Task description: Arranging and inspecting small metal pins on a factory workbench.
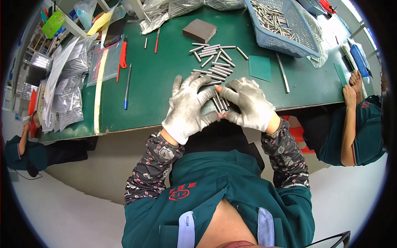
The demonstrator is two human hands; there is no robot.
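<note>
Clear plastic bags (68, 89) of small metal parts lie stacked along the left end of the green table (165, 70), overlapping one another. More clear bags (182, 6), crumpled, sit at the far edge. A yellow sheet (100, 22) and a green tag-like piece (53, 22) lie at the far left corner; any print on them is too small to tell. A blue plastic basket (285, 31), partly filled with metal rods, stands at far right. A dark grey block (199, 30) sits just beyond a loose spread of metal rods (215, 58). A small green pad (259, 67) lies right of that spread, with a thin metal strip (283, 77) beside it. A red-handled cutter (123, 56) and a blue pen (127, 87) lie left of centre.

Both hands wear grey-white gloves and meet at the near table edge. The left hand (189, 108) has fingers spread over a pale green piece, pressing its side. The right hand (249, 103) is curled around a bundle of rods (220, 102), thumb and fingers closed on it. The bundle lies between the two palms, ends pointing toward the loose spread just beyond. Whether the left hand actually clamps the bundle or only steadies it is probably not decidable here.

Another person's bare forearm (349, 124) rests at the right table edge.
</note>
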